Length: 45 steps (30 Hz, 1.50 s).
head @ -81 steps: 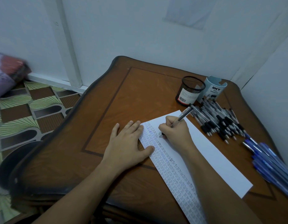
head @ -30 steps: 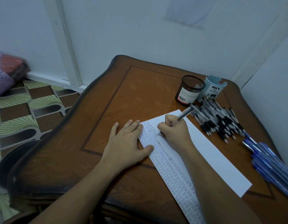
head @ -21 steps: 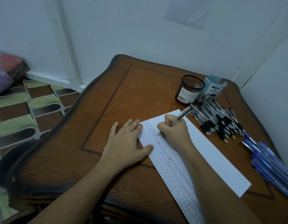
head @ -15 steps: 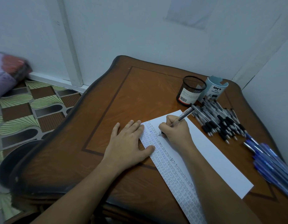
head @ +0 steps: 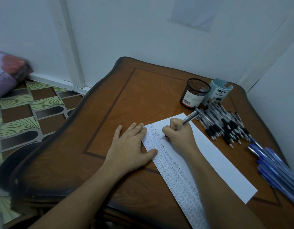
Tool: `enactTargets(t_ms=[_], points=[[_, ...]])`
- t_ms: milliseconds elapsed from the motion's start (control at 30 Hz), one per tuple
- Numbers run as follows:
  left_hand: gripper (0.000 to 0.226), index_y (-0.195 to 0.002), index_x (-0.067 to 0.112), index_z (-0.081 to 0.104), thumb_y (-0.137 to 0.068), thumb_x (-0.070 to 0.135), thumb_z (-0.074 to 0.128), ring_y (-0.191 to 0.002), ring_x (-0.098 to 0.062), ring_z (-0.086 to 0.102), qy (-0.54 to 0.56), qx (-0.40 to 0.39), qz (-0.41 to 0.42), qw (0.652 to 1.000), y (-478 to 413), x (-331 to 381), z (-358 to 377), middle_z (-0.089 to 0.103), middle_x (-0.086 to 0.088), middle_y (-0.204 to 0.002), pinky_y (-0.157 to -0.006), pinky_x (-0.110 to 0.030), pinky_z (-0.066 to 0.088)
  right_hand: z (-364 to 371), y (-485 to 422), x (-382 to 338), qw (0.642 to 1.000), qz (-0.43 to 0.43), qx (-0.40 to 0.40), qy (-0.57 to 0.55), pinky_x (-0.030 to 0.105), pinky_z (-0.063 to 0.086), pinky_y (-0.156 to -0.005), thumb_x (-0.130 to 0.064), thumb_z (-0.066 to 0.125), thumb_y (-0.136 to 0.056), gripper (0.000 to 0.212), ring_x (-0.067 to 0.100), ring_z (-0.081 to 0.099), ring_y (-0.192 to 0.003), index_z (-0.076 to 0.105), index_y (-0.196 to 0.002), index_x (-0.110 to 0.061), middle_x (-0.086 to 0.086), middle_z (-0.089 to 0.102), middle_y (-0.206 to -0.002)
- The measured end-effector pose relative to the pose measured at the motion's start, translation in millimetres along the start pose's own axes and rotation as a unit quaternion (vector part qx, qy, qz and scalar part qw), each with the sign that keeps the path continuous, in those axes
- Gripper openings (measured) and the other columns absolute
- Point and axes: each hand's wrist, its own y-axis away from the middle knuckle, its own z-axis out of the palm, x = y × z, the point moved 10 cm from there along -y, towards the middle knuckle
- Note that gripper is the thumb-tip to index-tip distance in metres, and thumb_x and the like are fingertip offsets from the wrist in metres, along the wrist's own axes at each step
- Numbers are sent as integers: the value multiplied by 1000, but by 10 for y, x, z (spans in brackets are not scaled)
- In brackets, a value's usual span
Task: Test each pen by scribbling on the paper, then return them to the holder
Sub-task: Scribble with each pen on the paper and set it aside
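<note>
A long white paper [head: 224,164] lies slanted on the wooden table [head: 126,100], its left strip filled with small pen marks. My right hand [head: 177,134] grips a black pen [head: 188,119] with its tip on the paper near the top of the marked strip. My left hand [head: 131,146] lies flat, fingers apart, pressing the paper's left edge. A black mesh holder [head: 195,93] and a white organiser cup [head: 219,91] stand at the table's far right. Beside them lies a heap of black pens [head: 224,126].
A pile of blue pens [head: 275,169] lies by the table's right edge. White walls close in behind and on the right. A patterned floor [head: 24,113] and a dark round object [head: 11,164] lie left of the table.
My right hand keeps the pen tip on the same spot of the paper with only slight shifts. My left hand has stayed put.
</note>
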Motion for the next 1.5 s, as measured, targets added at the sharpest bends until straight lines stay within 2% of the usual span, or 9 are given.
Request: enactTargets(t_ms=[300, 433, 933, 1033, 1100, 1200, 1267, 1333, 1500], points=[[100, -153, 29, 27, -67, 81, 13, -149, -5, 4, 4, 3, 2, 1000, 5, 0, 2, 15, 13, -162, -119, -43, -5, 9, -1, -14, 1000, 6, -16, -12, 35, 28, -56, 1, 58, -75, 49, 15, 31, -52, 21, -55, -23, 0, 18, -57], [100, -152, 29, 27, -68, 80, 14, -149, -5, 5, 6, 4, 2, 1000, -1, -6, 7, 16, 13, -162, -119, -43, -5, -8, -4, 13, 1000, 12, -5, -26, 38, 32, -62, -1, 60, -73, 44, 9, 32, -46, 25, -55, -21, 0, 22, -54], [92, -152, 29, 27, -74, 77, 23, -149, -5, 4, 3, -1, 0, 1000, 5, -5, 5, 15, 13, -163, -120, -44, -4, 17, 2, 2, 1000, 7, -22, -12, 32, 30, -56, 2, 58, -77, 47, 11, 35, -48, 23, -55, -21, 0, 22, -53], [96, -153, 29, 26, -72, 79, 18, -149, -6, 4, 1, -6, 2, 1000, 13, -5, 1, 14, 13, -163, -120, -44, -4, -63, -53, 77, 997, 32, 11, -73, 27, 39, -53, 7, 57, -85, 48, 13, 43, -48, 30, -53, -16, 2, 32, -50], [94, -154, 28, 24, -74, 77, 20, -150, -6, 2, -2, -11, 0, 1000, 13, -2, -1, 12, 12, -163, -119, -44, -6, -142, -81, 102, 992, 51, 33, -111, 30, 43, -57, 0, 56, -94, 47, 9, 48, -49, 43, -52, -17, -2, 47, -50], [96, -155, 28, 21, -73, 77, 14, -150, -6, 0, -8, -18, -4, 1000, 23, 11, -2, 9, 12, -164, -119, -44, -7, -180, -83, 84, 984, 74, 36, -156, 28, 39, -57, -21, 51, -103, 43, 13, 44, -51, 53, -61, -18, 2, 49, -51], [98, -155, 27, 19, -71, 76, 10, -150, -7, -1, -9, -24, -5, 1000, 38, 21, 2, 7, 12, -164, -119, -45, -7, -167, -85, 96, 973, 104, 33, -203, 27, 32, -48, -40, 45, -105, 32, 15, 37, -45, 52, -83, -17, 3, 40, -47], [93, -156, 26, 16, -77, 74, 14, -150, -7, -2, -8, -34, -5, 999, 47, 26, 10, 5, 11, -164, -119, -45, -8, -154, -93, 122, 966, 139, 26, -217, 25, 27, -42, -53, 38, -102, 40, 14, 35, -41, 51, -101, -15, 2, 35, -46], [86, -157, 26, 11, -85, 72, 18, -150, -8, -5, -16, -47, 2, 999, 63, 35, 18, 0, 10, -164, -119, -45, -10, -169, -30, -19, 980, 148, -42, -127, 26, 32, -44, -38, 40, -107, 30, 19, 48, -49, 56, -121, -17, 3, 54, -57]])
